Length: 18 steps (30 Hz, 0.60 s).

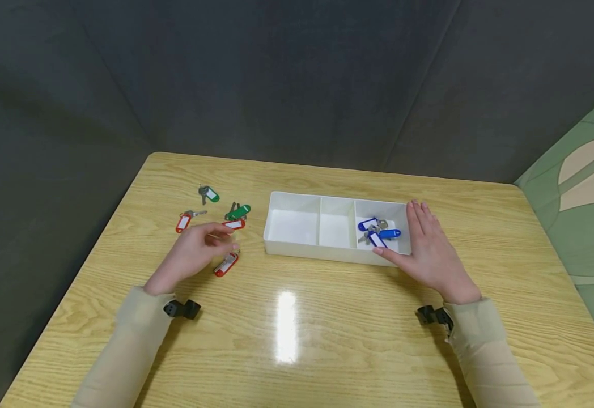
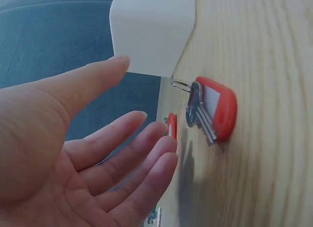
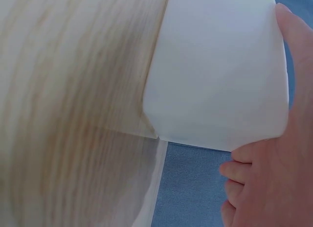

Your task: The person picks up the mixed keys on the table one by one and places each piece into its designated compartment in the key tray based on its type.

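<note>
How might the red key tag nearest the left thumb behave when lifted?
The red key tag looks likely stiff, given its thick rim. Its keys may swing on the thin ring. Its flat shape makes rolling unlikely.

The long white tray (image 1: 307, 250) with three compartments is looking like smooth plastic with a soft sheen, while the light-brown, wood-grained tabletop (image 1: 338, 328) is reflecting a bright streak from its glossy finish. The red key tag (image 2: 227, 112) with rounded ends is showing smooth plastic around a white, paper-like insert (image 2: 211, 101), and its silver-grey keys (image 2: 194, 107) are gleaming like metal. The tall dark wall panel (image 1: 276, 85) and beige sleeves (image 1: 134, 328) are appearing as matt cloth.
</note>
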{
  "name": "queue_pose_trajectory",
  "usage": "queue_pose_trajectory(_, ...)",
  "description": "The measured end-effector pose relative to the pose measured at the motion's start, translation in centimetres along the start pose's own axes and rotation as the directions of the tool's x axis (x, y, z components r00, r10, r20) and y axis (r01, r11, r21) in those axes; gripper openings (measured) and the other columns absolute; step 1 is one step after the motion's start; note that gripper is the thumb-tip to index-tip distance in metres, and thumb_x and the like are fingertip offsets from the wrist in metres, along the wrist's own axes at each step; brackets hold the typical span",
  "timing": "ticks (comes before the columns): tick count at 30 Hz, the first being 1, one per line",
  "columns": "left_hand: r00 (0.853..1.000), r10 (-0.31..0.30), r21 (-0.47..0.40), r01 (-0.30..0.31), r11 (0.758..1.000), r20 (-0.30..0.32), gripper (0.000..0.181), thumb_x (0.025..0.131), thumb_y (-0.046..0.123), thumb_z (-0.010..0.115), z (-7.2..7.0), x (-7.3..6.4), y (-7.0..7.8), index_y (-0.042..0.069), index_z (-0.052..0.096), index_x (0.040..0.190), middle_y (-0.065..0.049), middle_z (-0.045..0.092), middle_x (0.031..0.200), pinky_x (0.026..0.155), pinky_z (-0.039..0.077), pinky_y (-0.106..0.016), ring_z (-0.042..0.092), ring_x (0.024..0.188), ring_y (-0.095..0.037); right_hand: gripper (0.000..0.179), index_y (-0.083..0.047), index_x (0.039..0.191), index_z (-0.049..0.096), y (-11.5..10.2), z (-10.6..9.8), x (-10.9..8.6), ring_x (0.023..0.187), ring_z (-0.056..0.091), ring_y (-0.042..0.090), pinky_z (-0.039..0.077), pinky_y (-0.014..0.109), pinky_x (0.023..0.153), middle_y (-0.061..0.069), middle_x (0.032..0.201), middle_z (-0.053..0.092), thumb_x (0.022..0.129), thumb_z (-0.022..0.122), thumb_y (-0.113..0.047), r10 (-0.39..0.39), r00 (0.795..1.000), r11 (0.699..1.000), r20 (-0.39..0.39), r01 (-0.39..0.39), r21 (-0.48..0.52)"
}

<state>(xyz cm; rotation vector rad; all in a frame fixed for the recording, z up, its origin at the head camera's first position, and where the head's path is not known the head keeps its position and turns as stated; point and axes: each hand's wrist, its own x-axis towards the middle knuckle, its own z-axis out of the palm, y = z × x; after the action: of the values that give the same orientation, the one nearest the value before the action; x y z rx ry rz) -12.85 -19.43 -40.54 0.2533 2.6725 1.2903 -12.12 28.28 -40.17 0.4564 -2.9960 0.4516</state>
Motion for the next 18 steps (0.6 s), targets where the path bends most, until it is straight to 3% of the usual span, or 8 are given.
queue_pose_trajectory(8,0.998,-0.021,0.013,0.02,1.0,0.065,0.04,0.088,0.03,0.083,0.4,-0.2,-0.7,0.006,0.072,0.118,-0.004,0.071,0.103,0.078,0.055,-0.037,0.067,0.089,-0.019,0.115,0.007,0.159,0.009,0.1,0.0,0.0,0.153,0.003,0.04,0.005,0.051,0.122,0.027,0.165,0.009,0.089,0.065,-0.066,0.01,1.0,1.0,0.006,-0.01,0.005)
queue_pose_trajectory(18,0.995,-0.05,0.032,0.048,0.998,0.081,0.038,0.084,0.016,0.086,0.8,-0.1,-1.1,0.002,0.072,0.117,-0.004,0.067,0.092,0.072,0.053,-0.034,0.062,0.08,-0.018,0.115,0.007,0.159,0.009,0.3,0.1,0.0,0.153,0.003,0.041,0.004,0.05,0.122,0.028,0.165,0.009,0.089,0.065,-0.066,0.006,1.0,1.0,0.002,-0.006,0.001)
